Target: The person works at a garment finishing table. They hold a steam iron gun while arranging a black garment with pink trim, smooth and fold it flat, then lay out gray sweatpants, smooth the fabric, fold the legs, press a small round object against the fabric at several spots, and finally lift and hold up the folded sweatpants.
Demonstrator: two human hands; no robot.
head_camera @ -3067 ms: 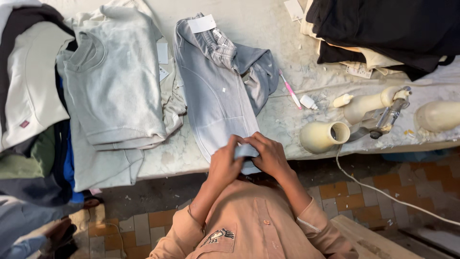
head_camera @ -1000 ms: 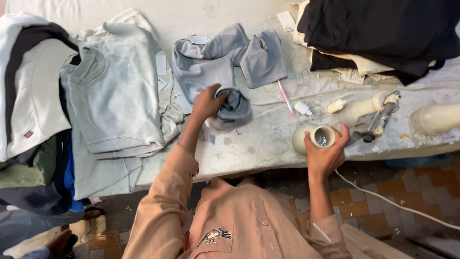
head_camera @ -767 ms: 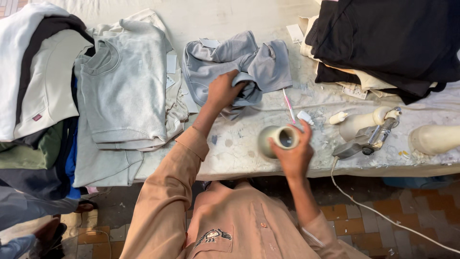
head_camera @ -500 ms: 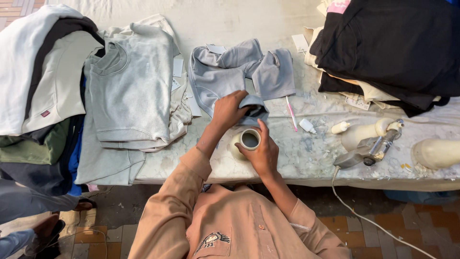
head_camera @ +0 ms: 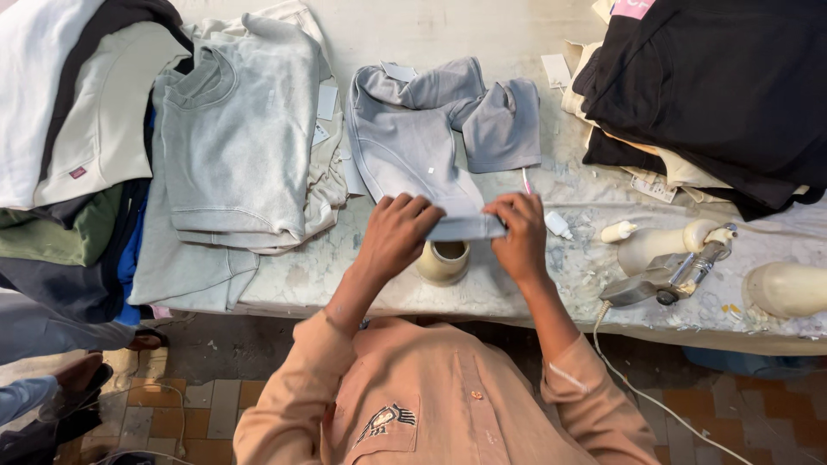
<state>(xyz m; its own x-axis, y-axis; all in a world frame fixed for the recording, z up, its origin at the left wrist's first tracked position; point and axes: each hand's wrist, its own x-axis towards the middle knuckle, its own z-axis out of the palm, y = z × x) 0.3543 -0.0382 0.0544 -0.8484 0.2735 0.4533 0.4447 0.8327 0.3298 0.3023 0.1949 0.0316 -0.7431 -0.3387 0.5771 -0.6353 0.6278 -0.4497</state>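
While both hands pinch its near hem, the grey garment (head_camera: 413,146) lies spread on the middle of the surface (head_camera: 448,30), its lower edge pulled over a cream cone (head_camera: 444,261) whose open mouth shows just beneath the cloth. The left hand (head_camera: 398,232) has its grip closed on the hem's left end, the right hand (head_camera: 519,234) on the right end; the fingertips of both are tucked under the fabric and hidden.

A small white rectangular tag (head_camera: 398,72) sits at the garment's collar. Two more white tags (head_camera: 326,102) peek out beside the folded grey sweatshirt (head_camera: 237,138) to the left, and a white label (head_camera: 555,71) lies by the black pile (head_camera: 724,86) at right, where a pink patch (head_camera: 633,8) is cut off by the top edge. A small red tab (head_camera: 77,172) marks the white top (head_camera: 52,103) at far left. A small white bottle (head_camera: 558,225) lies just right of the right hand. Farther right, a metal tool (head_camera: 676,277) leans among cream cones (head_camera: 786,289); its make is hard to tell.
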